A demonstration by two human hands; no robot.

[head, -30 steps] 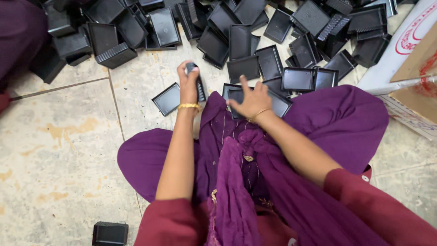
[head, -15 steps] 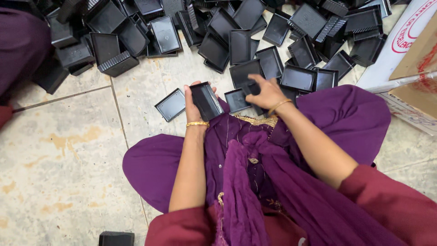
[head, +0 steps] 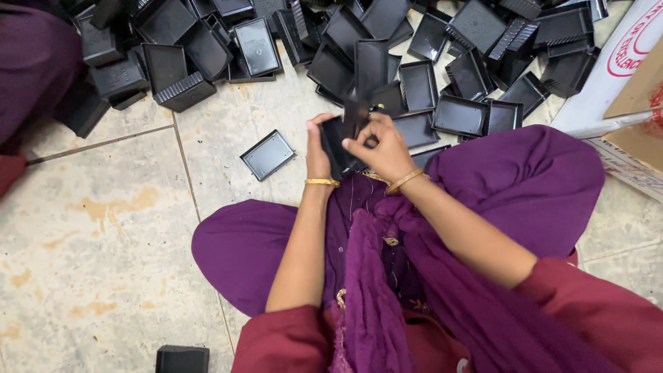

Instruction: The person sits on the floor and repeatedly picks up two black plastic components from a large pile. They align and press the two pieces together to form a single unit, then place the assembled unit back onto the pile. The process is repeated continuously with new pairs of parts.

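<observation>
We sit on a pale tiled floor, with a big heap of black trays spread across the top and a white sack with red print beside a brown box at the right edge. Over our purple lap, our left hand and right hand are close together, both gripping one black tray. Its long side runs away from us, and a single tray lies flat just left.
</observation>
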